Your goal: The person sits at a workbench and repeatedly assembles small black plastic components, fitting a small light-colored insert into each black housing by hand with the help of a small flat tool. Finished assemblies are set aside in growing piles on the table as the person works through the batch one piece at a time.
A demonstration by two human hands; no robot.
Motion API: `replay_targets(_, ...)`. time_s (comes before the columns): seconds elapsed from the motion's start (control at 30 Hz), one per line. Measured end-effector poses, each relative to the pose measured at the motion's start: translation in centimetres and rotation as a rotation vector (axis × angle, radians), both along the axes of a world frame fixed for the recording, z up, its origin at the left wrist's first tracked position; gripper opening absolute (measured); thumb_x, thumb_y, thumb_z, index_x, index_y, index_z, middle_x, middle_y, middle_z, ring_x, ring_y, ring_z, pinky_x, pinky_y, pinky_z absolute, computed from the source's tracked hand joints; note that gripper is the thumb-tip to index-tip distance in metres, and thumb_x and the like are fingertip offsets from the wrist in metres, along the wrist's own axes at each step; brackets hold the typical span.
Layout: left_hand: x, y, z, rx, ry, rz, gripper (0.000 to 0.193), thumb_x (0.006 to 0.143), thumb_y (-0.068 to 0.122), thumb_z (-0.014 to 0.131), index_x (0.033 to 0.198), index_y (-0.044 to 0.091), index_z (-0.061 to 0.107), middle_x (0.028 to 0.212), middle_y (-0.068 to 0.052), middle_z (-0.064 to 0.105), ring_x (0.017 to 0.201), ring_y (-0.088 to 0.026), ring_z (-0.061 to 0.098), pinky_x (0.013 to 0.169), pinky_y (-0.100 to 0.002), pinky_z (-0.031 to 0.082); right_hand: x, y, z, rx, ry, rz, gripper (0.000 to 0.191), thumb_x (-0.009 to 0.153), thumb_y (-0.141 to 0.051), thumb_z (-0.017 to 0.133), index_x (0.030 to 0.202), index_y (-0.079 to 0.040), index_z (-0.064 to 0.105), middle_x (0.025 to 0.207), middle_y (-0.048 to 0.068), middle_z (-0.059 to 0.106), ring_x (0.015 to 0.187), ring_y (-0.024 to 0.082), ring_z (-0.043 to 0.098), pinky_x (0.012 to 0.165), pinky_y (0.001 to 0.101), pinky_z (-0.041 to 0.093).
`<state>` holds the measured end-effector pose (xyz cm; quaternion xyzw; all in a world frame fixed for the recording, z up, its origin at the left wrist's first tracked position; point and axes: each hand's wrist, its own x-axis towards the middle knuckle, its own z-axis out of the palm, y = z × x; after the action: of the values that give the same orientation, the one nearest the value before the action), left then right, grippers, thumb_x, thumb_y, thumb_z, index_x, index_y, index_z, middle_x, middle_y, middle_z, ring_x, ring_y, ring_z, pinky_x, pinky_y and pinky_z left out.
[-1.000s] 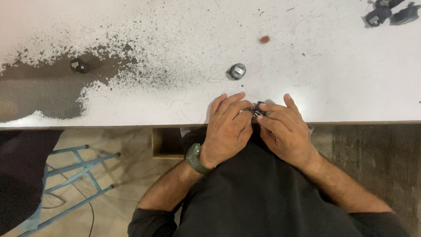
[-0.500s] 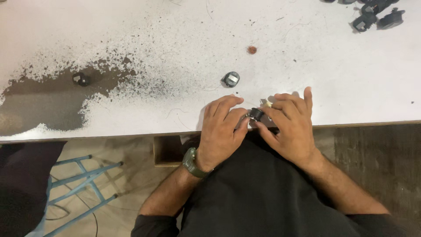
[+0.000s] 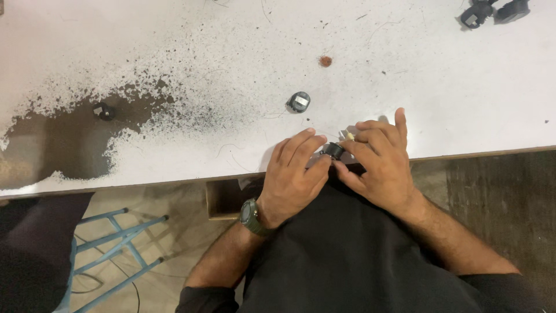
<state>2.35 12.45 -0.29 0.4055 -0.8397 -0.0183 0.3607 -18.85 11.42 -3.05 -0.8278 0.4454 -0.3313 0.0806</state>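
**Both hands pinching one small black part at the table's near edge**

Grip: left hand [image 3: 295,174] and right hand [image 3: 379,165] close together on a small black round part [image 3: 333,150], held between the fingertips of both. Left thumb and forefinger close on its left side; right fingers curl over its right side and top. A short pale stub [image 3: 350,136] shows just above the part, against the right fingers; what it is cannot be told at this size.

Position: the part sits just right of frame centre, over the near edge of the white table [image 3: 452,98]. Heels of both hands hang past the edge, over the person's dark shirt [image 3: 347,255]. A dark green wristwatch [image 3: 250,215] is on the left wrist.

Nearby on the table: a second black round part with a pale face [image 3: 299,101] lies above and left of the hands, apart from them. A small reddish-brown spot [image 3: 325,60] lies further up. At far left, another small black part [image 3: 103,110] rests in a large worn patch [image 3: 52,145] where the white surface is gone, with dark speckling spreading right. Dark parts [image 3: 489,11] lie at upper right, partly cut off.

Below the table: blue metal frame [image 3: 110,243] at lower left; floor beneath.
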Motion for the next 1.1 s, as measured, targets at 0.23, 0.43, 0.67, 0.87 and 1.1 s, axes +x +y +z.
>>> replay_targets(0.23,0.0,-0.2,1.2,0.388,0.326,0.083,0.013,0.089,0.006,0.072,0.099,0.006,0.063,0.116,-0.01,0.068,0.088,-0.026,0.066,0.075,-0.039,0.054,0.0,0.0,-0.1,-0.013,0.019,0.015,0.037,0.078,-0.021,0.09,0.109,-0.009,0.075,0.105,0.006,0.061,0.124,0.028,0.056,0.129,0.0636,0.011)
replay_targets(0.43,0.2,-0.3,0.8,0.548,0.273,0.108,0.011,0.089,0.006,0.07,0.092,0.005,0.06,0.08,-0.008,0.065,0.067,-0.024,0.064,0.058,-0.039,0.049,0.1,0.4,0.1,0.025,-0.014,0.002,0.038,0.079,-0.02,0.089,0.112,-0.009,0.076,0.108,0.008,0.062,0.126,0.029,0.056,0.129,0.0613,0.011)
replay_targets(0.67,-1.0,0.2,-0.8,0.434,0.342,0.064,0.016,0.083,0.003,0.071,0.09,0.006,0.057,0.078,-0.007,0.061,0.068,-0.026,0.061,0.06,-0.04,0.048,0.4,2.0,-0.4,-0.052,-0.269,0.114,0.031,0.086,0.004,0.079,0.112,-0.009,0.07,0.101,0.008,0.064,0.114,0.028,0.068,0.128,0.0583,0.034)
replay_targets(0.87,-1.3,0.3,-1.5,0.404,0.371,0.029,0.018,0.084,0.001,0.071,0.09,0.006,0.054,0.079,-0.007,0.06,0.068,-0.025,0.06,0.062,-0.04,0.049,1.2,2.3,-0.8,-0.017,-0.335,0.091,0.031,0.085,0.006,0.076,0.11,-0.003,0.06,0.105,0.012,0.069,0.11,0.029,0.071,0.123,0.0596,0.038)
replay_targets(1.1,-1.3,0.4,-1.8,0.412,0.417,0.019,0.019,0.084,0.0,0.07,0.092,0.006,0.054,0.082,-0.007,0.061,0.073,-0.026,0.062,0.065,-0.04,0.05,1.0,2.2,-0.4,-0.02,-0.287,0.073,0.031,0.084,0.008,0.078,0.109,-0.005,0.063,0.102,0.01,0.07,0.109,0.027,0.072,0.122,0.0581,0.042)
